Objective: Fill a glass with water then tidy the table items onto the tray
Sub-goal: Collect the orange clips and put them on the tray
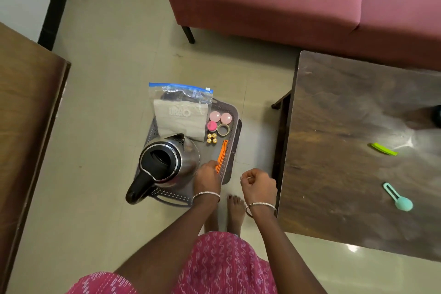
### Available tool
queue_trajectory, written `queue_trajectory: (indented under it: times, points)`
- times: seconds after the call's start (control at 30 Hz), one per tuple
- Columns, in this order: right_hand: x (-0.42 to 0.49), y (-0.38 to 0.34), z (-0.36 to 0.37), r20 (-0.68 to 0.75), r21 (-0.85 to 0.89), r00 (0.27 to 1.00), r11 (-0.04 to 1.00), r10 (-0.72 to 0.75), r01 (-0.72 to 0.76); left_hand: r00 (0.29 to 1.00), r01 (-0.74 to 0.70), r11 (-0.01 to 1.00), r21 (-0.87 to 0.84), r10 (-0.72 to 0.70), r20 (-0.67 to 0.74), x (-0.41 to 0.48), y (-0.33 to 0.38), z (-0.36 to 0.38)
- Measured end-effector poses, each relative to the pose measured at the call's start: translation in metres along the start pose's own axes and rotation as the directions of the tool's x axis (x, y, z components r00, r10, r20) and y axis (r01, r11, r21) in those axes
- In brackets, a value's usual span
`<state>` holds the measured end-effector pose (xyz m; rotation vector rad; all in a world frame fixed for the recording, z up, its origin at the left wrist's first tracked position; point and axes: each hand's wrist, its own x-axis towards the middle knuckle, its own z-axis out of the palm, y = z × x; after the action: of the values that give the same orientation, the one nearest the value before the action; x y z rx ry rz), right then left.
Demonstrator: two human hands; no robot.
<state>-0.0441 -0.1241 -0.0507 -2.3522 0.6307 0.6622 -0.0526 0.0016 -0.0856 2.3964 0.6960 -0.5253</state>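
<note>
Grey perforated plastic tray sits on the floor tiles, between 2 dark wooden tables. On it:
- steel electric kettle with black lid and handle at the near left, handle overhanging the near rim
- clear zip bag with blue seal at the far left, its top edge past the far rim
- 2 pale pink balls, 1 darker pink round piece and a tape roll on the far right
- 4 gold-topped batteries standing in a block just nearer
- long orange plastic clip along the right rim

Left hand: fingers curled onto the clip's near end, pinching it.
Right hand: above the floor between tray and the right-hand wooden table, fingers curled into the palm, nothing visible in it.

On that table, well apart: lime green clip, teal clip with round head.
</note>
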Motion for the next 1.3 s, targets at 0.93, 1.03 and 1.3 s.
queue_trajectory:
  times: [0.93, 1.03, 1.3]
  points:
    - [-0.087, 0.257, -0.294, -0.161, 0.121, 0.985, 0.990, -0.056, 0.076, 0.914, -0.372, 0.924, -0.088, 0.381, 0.141, -0.290, 0.258, 0.113]
    - [-0.092, 0.305, -0.339, -0.203, 0.125, 0.979, 0.991, -0.027, 0.053, 0.885, -0.434, 0.898, -0.073, 0.440, 0.150, -0.327, 0.299, 0.152]
    - [-0.097, 0.418, -0.441, -0.351, 0.279, 0.920, 0.958, 0.173, -0.074, 0.776, -0.571, 0.814, -0.109, 0.578, 0.252, -0.392, 0.404, 0.227]
